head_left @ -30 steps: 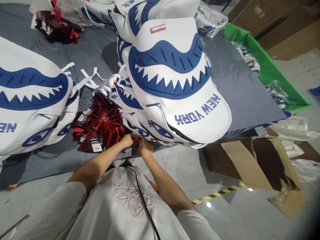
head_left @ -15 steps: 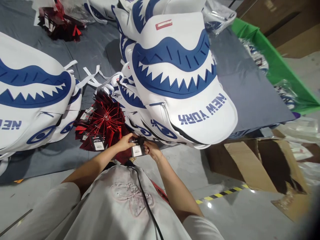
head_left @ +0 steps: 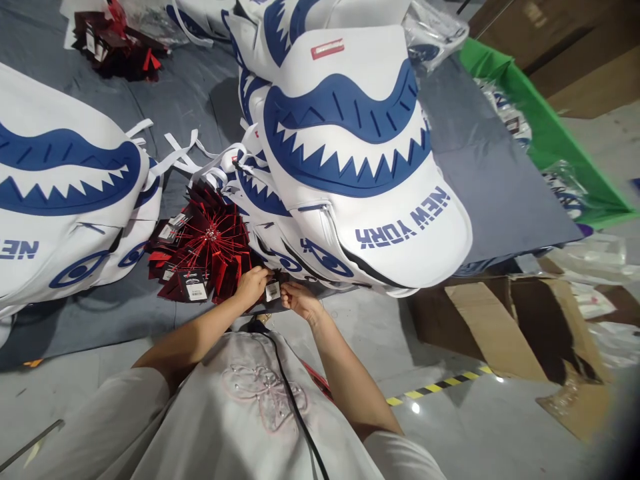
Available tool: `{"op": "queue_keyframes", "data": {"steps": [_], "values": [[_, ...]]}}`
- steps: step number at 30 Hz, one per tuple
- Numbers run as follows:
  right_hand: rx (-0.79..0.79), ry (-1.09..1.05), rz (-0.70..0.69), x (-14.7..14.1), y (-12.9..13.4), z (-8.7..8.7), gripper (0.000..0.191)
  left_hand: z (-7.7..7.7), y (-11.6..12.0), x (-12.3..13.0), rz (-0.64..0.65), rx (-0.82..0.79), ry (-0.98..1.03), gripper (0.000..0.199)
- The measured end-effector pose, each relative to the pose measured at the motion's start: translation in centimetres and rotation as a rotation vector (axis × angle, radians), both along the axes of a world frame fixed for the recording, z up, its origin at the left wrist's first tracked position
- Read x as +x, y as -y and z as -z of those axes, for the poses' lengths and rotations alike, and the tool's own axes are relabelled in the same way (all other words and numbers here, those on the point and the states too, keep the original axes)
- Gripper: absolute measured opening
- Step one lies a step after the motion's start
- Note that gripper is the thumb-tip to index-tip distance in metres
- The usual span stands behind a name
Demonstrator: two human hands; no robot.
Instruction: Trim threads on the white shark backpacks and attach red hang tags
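Observation:
A black hang tag (head_left: 273,291) with a white barcode label is between my hands at the table's front edge. My left hand (head_left: 251,288) is closed at the tag's upper left, fingers bent around its edge. Just right of the tag, my right hand (head_left: 301,301) is closed in a pinch; what lies in its fingertips is too small to make out. Beside my left hand lies a fanned bunch of red and black hang tags (head_left: 213,233) with red strings. Directly beyond my hands stands a stack of white backpacks with blue shark mouths (head_left: 350,133), the top one lettered NEW YORK.
More white shark backpacks (head_left: 65,173) stand at left, their straps trailing over the grey cloth (head_left: 190,100). A second tag bunch (head_left: 115,43) lies at the back. At right are a green bin (head_left: 555,140) with bagged items and an open cardboard box (head_left: 495,327) on the floor.
My right hand has shifted slightly left and drawn off the tag's right edge. My left hand has turned over the tag, and less of the tag shows now.

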State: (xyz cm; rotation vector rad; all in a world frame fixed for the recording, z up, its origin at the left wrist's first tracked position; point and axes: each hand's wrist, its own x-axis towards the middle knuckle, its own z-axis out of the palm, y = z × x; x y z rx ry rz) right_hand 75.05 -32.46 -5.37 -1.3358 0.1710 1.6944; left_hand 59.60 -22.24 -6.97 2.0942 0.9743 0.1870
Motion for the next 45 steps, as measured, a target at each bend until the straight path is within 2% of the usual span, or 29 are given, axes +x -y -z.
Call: {"op": "queue_keyframes", "data": {"steps": [4,8,11,13,17,19,27,30,33,35,40,45], "values": [[0.0,-0.001,0.02,0.2,-0.1,-0.1,0.022,-0.7,0.1,0.0,0.068,0.113,-0.046,0.029],[0.006,0.025,0.043,0.3,-0.3,0.1,0.025,-1.5,0.2,0.3,0.228,0.315,0.008,0.02],[0.011,0.061,0.06,0.1,-0.5,0.6,0.029,-1.8,0.3,0.9,0.335,0.223,0.026,0.021],[0.012,0.082,0.078,0.0,-0.6,0.8,0.033,-1.9,0.3,1.2,0.311,0.156,-0.016,0.022],[0.027,0.099,0.113,-0.3,-0.8,1.2,0.037,-2.0,0.2,1.6,0.116,-0.01,-0.123,0.024],[0.038,0.101,0.122,-0.5,-0.9,1.3,0.036,-1.9,0.0,1.6,0.082,-0.082,-0.102,0.028],[0.063,0.084,0.13,-0.4,-1.1,1.0,0.033,-0.8,-0.2,1.2,0.159,-0.187,0.088,0.021],[0.055,0.068,0.148,-0.4,-0.9,0.8,0.034,-0.7,0.1,1.2,0.081,-0.2,0.147,0.016],[0.041,0.072,0.194,-0.7,-0.8,1.0,0.035,-0.5,0.2,1.4,-0.023,-0.305,0.174,0.016],[0.03,0.094,0.232,-1.1,-0.9,1.3,0.035,-0.6,0.1,1.6,-0.025,-0.359,0.154,0.018],[-0.02,0.182,0.313,-2.2,-1.3,2.2,0.039,-0.9,-0.2,1.7,0.047,-0.29,-0.04,0.023],[-0.043,0.287,0.338,-3.4,-2.0,2.5,0.04,-1.2,-0.1,1.7,0.065,-0.299,-0.145,0.026]]}}
